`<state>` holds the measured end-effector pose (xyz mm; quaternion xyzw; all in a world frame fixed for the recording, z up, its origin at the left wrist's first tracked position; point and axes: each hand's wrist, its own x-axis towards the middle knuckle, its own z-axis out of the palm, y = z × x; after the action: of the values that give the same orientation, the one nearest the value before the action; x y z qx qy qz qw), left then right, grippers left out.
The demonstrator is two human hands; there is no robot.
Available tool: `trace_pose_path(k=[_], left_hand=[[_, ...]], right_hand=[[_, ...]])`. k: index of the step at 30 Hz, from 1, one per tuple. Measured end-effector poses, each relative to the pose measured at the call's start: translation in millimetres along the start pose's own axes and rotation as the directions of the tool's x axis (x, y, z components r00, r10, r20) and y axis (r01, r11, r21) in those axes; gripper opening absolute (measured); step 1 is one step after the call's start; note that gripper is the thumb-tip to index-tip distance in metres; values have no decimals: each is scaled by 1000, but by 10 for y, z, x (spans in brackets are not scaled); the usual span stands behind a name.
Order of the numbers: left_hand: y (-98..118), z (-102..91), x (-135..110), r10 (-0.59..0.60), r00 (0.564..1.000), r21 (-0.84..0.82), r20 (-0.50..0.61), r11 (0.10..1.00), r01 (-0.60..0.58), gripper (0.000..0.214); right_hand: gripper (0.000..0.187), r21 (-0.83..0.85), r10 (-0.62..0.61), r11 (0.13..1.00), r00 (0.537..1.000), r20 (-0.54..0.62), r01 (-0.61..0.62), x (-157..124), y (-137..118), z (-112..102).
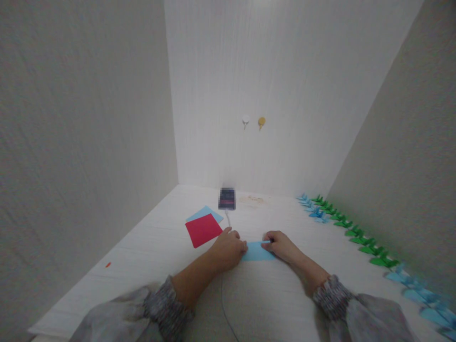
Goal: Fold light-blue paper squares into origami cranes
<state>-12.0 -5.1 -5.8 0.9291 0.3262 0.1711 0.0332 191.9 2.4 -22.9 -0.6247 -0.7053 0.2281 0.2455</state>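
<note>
A folded sheet of light blue paper [257, 251] lies on the white table, between my two hands. My left hand [230, 248] has its fingers closed at the paper's left edge. At the upper right corner, my right hand [280, 244] pinches the paper between thumb and bent forefinger. Just beyond my left hand are a red paper square [204, 230] and, partly under it, a light blue sheet [204, 213].
Rows of folded green paper figures [366, 241] and blue ones [420, 289] line the right side. A dark pixelated device [227, 198] stands at the back, with a cable [223, 299] running toward me. An orange scrap [108, 264] lies left. Two hooks [261, 121] are on the back wall.
</note>
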Motion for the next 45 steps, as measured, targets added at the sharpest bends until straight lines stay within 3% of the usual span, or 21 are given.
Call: trace_pose_path(k=[3,6,9,12,15,17,19,21,23,26,31,37,45], left_hand=[[-6,-13,12,-1,1000,77,-9,997,2,25],[15,-46,33,-86,991,-12,-98,996,86,23],[63,-95,50,-210,933,-180,-293,970,162,24],[110,-114,55,-263,870,-306,-418,942,138,24],[129,-58,61,-279,909,-485,-310,869,101,32],[124,5,74,-299,951,-656,-77,734,177,23],[110,58,96,-403,915,-798,-18,557,230,24],[92,83,120,-522,853,-904,-23,374,204,25],[76,85,137,-602,799,-958,3,226,174,26],[61,81,143,-634,771,-984,59,92,151,26],[56,96,127,-594,798,-993,104,-14,119,29],[58,56,112,-526,829,-982,190,-99,163,30],[50,51,108,-502,849,-984,168,-134,116,25]], right_hand=[[14,224,43,974,999,10,-44,-28,5,-62],[20,469,41,882,999,30,-51,-88,-56,-150],[21,603,-30,796,993,117,-47,-156,-155,-197],[19,617,-80,784,975,207,-66,-198,-227,-179],[19,624,-125,780,962,243,-56,-210,-269,-134],[20,656,-125,754,975,184,-28,-218,-311,-105],[22,704,-84,710,995,48,26,-236,-374,-72],[24,762,-56,641,996,-66,87,-261,-447,-21],[25,802,-74,588,994,-77,106,-281,-506,52],[20,819,-91,566,994,-53,96,-281,-533,175],[22,812,-23,580,998,-61,63,-245,-462,267],[19,834,12,546,994,-105,81,-249,-424,235],[29,890,-124,445,991,-51,102,-323,-526,215]])
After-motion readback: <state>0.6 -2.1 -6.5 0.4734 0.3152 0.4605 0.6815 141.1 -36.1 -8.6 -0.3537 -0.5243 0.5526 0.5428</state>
